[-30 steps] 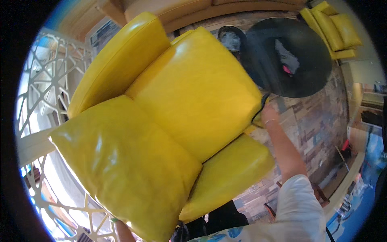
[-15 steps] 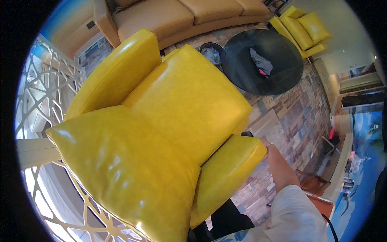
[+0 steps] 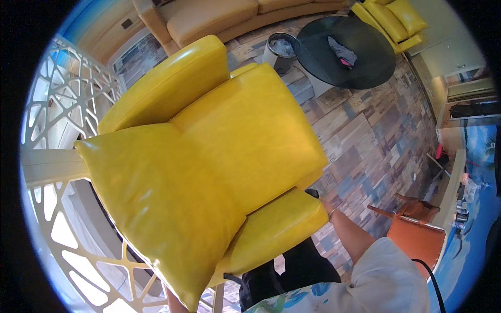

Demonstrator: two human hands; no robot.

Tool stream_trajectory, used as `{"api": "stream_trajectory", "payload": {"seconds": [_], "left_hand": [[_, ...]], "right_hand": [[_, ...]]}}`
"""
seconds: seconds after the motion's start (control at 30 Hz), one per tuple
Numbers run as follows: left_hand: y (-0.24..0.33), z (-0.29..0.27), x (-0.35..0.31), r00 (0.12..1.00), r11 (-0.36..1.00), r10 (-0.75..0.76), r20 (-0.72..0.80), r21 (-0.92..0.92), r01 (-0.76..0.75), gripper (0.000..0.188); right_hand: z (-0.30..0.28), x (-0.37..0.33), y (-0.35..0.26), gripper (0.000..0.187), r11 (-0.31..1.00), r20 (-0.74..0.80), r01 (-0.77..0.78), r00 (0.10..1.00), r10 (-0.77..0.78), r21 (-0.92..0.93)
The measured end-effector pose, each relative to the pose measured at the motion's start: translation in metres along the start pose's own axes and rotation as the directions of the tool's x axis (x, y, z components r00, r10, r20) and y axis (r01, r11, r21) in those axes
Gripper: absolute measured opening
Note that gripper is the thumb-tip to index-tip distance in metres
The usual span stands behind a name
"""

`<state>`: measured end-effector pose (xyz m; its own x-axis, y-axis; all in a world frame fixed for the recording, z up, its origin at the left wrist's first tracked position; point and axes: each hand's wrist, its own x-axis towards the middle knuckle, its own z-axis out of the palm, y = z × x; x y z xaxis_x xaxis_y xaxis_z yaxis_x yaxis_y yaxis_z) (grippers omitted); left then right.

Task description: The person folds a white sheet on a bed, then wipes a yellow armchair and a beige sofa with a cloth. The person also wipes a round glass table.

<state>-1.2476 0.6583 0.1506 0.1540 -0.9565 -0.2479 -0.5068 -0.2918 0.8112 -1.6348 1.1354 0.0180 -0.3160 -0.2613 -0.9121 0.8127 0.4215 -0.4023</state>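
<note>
A yellow leather armchair [image 3: 250, 125] fills the middle, with a large matching cushion [image 3: 156, 203] against its back. My right hand [image 3: 325, 204] is closed at the front end of the nearer armrest [image 3: 282, 224]; the armrest hides most of its fingers. A small black object [image 3: 312, 193] shows beside that hand, its kind unclear. Only a sliver of my left arm [image 3: 174, 302] appears at the lower edge, beside the cushion's near corner. The left hand itself is hidden behind the chair.
A white lattice screen [image 3: 57, 161] stands close behind the chair on the left. Beyond are a black oval table [image 3: 360, 68] with a grey cloth, a bin [image 3: 279, 60], a tan sofa [image 3: 214, 21] and another yellow armchair [image 3: 383, 21]. An orange chair [image 3: 417, 240] stands right.
The gap between the armchair and the black table has widened, and the bin shows more fully. The view has shifted; my right hand stays at the armrest. A sliver of left arm has appeared.
</note>
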Motion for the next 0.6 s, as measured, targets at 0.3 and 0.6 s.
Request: {"api": "stream_trajectory", "payload": {"seconds": [0.3,0.6], "left_hand": [[-0.002,-0.038,-0.007,0.995,0.997,0.025,-0.092,0.081,-0.018,0.043],[0.121,-0.111,-0.062,0.85,0.899,0.388,-0.356,0.349,-0.264,0.047]], "right_hand": [[-0.018,-0.014,-0.047,0.036,0.675,-0.316,0.08,0.839,-0.444,-0.734],[0.042,-0.037,-0.241,0.047,0.659,0.079,0.455,0.853,-0.516,-0.599]]}}
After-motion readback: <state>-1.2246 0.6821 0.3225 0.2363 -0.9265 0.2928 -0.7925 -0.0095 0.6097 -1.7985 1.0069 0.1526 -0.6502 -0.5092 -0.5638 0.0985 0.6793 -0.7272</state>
